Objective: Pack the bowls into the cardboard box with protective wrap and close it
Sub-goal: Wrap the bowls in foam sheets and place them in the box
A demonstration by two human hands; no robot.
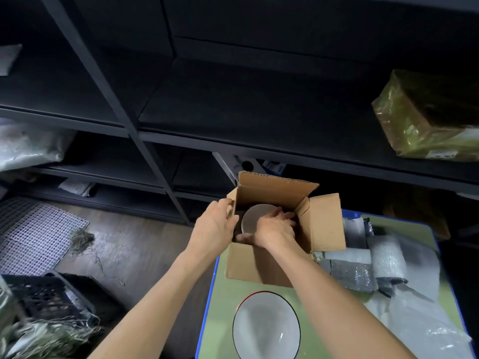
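Bowls, then: where are the two of them?

One bowl [255, 216] is inside the cardboard box [248, 265], tilted up on its edge with its pale round face showing. The other bowl [267, 330], white with a dark rim, sits upright on the green desk [223, 307] just in front of the box, nearer the person.

And the hands?

The right hand [274, 226] reaches into the box and grips the tilted bowl, fingers curled over its far side and thumb at its near edge. The left hand [215, 224] holds the box's left flap, fingers hooked over its top edge.

Is the box open?

Yes. The flaps I can see stand up or splay outward, and the right flap [324, 224] leans out over the desk.

Any wrap about?

A bubble wrap roll [387, 257] lies on the desk right of the box, with loose grey pieces beside it and a clear plastic sheet [420, 320] spread nearer. I cannot tell whether any wrap lies under the bowl in the box.

And behind?

Dark shelving [233, 112], with a parcel [425, 115] in yellowish film on the right.
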